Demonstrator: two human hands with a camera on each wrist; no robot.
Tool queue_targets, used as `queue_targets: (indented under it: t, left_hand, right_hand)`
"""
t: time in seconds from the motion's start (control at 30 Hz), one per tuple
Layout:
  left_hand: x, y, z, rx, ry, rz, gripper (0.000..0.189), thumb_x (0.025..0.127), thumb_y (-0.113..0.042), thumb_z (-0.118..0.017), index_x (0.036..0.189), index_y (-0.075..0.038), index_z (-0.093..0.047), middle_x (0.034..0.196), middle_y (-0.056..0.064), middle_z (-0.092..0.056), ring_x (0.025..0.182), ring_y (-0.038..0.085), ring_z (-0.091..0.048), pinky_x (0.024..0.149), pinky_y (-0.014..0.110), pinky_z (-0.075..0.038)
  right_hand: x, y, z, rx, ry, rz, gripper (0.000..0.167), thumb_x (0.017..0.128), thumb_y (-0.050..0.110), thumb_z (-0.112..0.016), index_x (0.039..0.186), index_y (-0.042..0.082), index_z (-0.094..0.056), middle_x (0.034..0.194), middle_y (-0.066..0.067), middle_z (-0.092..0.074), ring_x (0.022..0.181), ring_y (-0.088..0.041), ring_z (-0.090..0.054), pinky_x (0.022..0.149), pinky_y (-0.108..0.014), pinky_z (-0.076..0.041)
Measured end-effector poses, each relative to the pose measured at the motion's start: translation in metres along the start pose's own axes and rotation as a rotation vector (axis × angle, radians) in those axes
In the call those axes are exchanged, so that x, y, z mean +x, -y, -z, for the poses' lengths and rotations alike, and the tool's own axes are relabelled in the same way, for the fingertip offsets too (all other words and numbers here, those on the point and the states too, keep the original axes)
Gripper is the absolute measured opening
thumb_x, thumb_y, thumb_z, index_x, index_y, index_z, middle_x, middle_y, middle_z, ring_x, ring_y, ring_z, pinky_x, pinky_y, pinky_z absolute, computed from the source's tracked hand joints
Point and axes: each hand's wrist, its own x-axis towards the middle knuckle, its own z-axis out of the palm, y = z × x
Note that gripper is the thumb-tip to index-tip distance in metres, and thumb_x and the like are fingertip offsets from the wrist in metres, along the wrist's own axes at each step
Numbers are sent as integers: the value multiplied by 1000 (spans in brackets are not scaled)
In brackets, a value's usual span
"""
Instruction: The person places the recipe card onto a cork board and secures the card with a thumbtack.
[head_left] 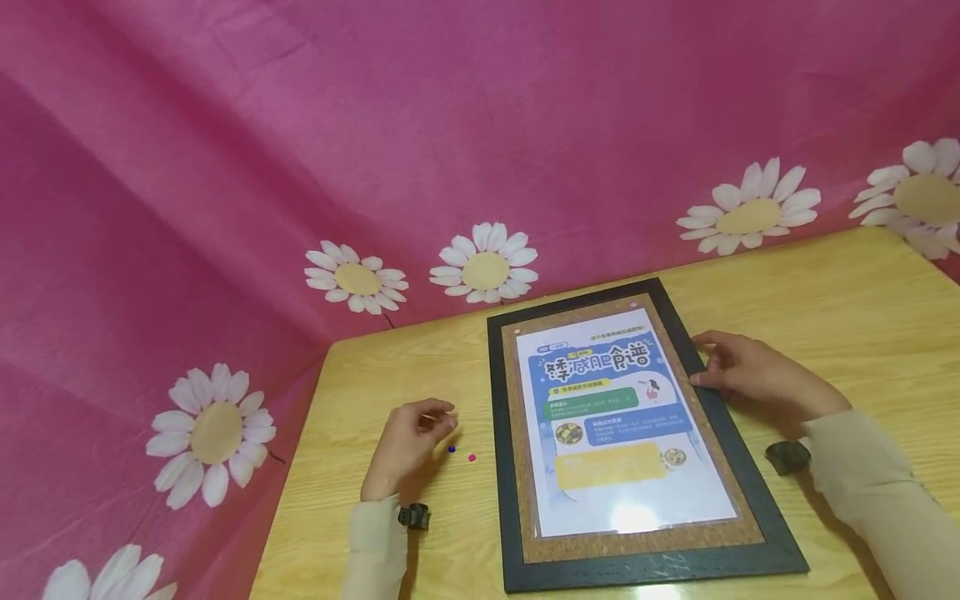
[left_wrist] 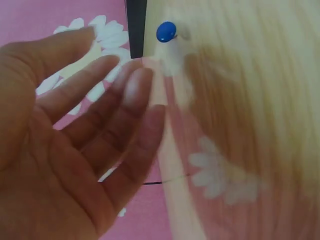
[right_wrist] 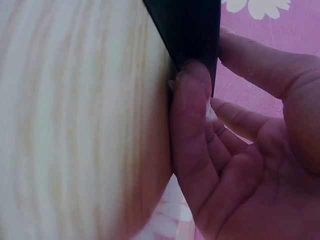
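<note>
- On my head feed, a person's left hand [head_left: 408, 442] hangs over the wooden table [head_left: 832, 308], its fingers loosely bent and apart.
- Just beside that hand I see two small pins on the tabletop: a blue pin [head_left: 452, 449] and, close by, a pink pin [head_left: 472, 457]; the blue one shows larger in my left wrist view.
- The right hand [head_left: 768, 379] pinches the right side of a black frame [head_left: 506, 467]; my right wrist view shows fingers on both sides of its dark edge.
- The frame lies on the table between the two hands, around a cork panel [head_left: 641, 547].
- Over the cork I see a printed sheet [head_left: 626, 425] with large Chinese characters, and blue, green and yellow blocks; a bright glare covers part of its bottom edge.
- Behind the table hangs a pink cloth [head_left: 480, 125] with white daisies.
</note>
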Motion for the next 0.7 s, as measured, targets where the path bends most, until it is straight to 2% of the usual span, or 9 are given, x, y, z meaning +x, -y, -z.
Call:
queue_targets:
  t: [0.13,0.33,0.43,0.57,0.7]
  left_hand:
    - [0,1,1,44,92,54,14,95,-14,-76,106,-7,-77,94,5,-76,81,12,-67,69,27,-54]
    - [1,-3,4,91,170,101,11,89,-5,-79,99,-5,-77,87,4,-73,76,12,-62,69,26,-51]
    - [0,-5,6,110,188,107,9,86,-4,-82,94,-6,-77,83,3,-72,74,12,-60,69,26,-51]
    - [-1,-4,4,137,187,76,5,86,-2,-81,86,-6,-79,80,2,-73,72,10,-60,68,24,-51]
    - [-1,0,2,150,169,45,10,87,0,-80,81,-8,-79,78,2,-75,69,8,-60,65,23,-51]
  right_hand:
    - [1,0,-1,-5,6,-3,77,97,21,-72,155,-9,-30,96,-10,-62,87,-21,-60,72,-29,-54]
    - [0,-2,0,-8,-1,4,78,97,22,-72,155,-10,-30,95,-10,-61,86,-20,-58,70,-30,-52]
    - [-1,-3,0,12,-6,-5,77,98,21,-71,155,-9,-30,96,-10,-61,86,-20,-58,70,-29,-52]
    - [-2,-1,-1,42,-2,-14,76,98,22,-72,155,-8,-31,96,-10,-61,87,-20,-58,72,-29,-52]
    - [-2,-2,-2,37,-3,-5,77,97,22,-72,155,-9,-31,95,-10,-61,87,-20,-58,71,-29,-52]
